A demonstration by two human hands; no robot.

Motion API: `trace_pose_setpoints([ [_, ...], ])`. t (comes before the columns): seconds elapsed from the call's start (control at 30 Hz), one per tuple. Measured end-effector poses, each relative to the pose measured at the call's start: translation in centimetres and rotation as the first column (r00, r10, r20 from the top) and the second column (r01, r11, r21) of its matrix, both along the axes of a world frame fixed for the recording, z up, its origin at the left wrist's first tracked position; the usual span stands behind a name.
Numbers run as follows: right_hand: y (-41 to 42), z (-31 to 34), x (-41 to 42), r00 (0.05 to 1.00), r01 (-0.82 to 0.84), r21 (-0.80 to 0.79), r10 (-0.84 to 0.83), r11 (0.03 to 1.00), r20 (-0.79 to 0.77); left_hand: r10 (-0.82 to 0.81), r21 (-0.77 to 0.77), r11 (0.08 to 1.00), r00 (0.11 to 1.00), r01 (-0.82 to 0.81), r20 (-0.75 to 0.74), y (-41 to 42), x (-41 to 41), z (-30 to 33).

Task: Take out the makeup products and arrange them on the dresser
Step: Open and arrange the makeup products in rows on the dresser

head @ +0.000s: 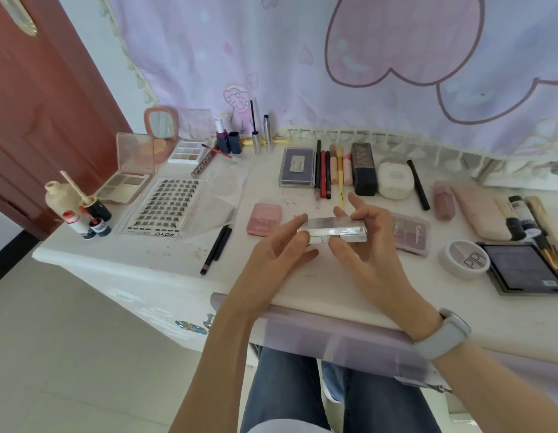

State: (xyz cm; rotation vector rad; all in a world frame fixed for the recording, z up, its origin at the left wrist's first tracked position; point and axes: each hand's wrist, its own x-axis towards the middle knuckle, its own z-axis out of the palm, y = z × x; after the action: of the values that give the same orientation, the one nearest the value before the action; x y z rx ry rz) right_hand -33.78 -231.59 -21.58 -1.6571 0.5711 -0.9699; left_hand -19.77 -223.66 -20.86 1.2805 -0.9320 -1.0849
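Note:
A clear, silvery rectangular palette case (331, 230) is held just above the middle of the white dresser (165, 260). My left hand (281, 257) pinches its left end between thumb and fingers. My right hand (365, 245) holds its right side, thumb at the front edge and fingers over the back. A small pink compact (264, 219) lies to the left of the case, and a purple eyeshadow palette (410, 237) lies to the right, partly hidden by my right hand.
Makeup covers the dresser: a lash tray (162, 207), open palettes and bottles at left, pencils (326, 173), a dark tube (363, 168) and a white round compact (395, 178) at the back, a round box (465, 259) and black palette (526, 267) at right. A brown door (37, 120) stands left.

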Motion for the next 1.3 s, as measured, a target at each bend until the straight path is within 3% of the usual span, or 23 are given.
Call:
trace_pose_setpoints([
  [0.07,-0.1,0.1,-0.2,0.997,-0.021,-0.047,0.018,0.999,-0.08,0.002,-0.01,1.0,1.0,-0.002,0.005,0.0,0.5,-0.1],
  [0.17,0.0,0.3,-0.4,0.967,-0.057,-0.226,-0.002,0.972,-0.254,0.134,-0.071,0.989,0.988,-0.128,0.078,0.3,0.3,-0.6],
  [0.27,0.4,0.7,-0.6,0.95,-0.062,-0.374,-0.06,0.925,-0.306,0.223,-0.129,0.97,0.964,-0.205,0.143,0.4,-0.6,-0.7],
  [0.47,-0.2,2.7,-1.6,0.871,-0.226,-0.667,-0.16,0.71,-0.465,0.307,-0.17,0.946,0.928,-0.275,0.21,0.4,-1.5,-0.8],
  [0.67,-1.2,3.8,-1.9,0.82,-0.34,-0.678,-0.147,0.652,-0.553,0.314,-0.137,0.947,0.926,-0.291,0.21,0.1,-1.4,-0.9],
  [1.07,-2.0,4.6,-1.1,0.714,-0.408,-0.587,-0.155,0.7,-0.682,0.303,-0.093,0.953,0.92,-0.289,0.249,0.0,-0.8,-1.2],
  [1.3,-2.5,5.0,-1.0,0.696,-0.456,-0.609,-0.166,0.649,-0.698,0.278,-0.061,0.961,0.92,-0.271,0.278,-0.3,-0.6,-1.0],
])
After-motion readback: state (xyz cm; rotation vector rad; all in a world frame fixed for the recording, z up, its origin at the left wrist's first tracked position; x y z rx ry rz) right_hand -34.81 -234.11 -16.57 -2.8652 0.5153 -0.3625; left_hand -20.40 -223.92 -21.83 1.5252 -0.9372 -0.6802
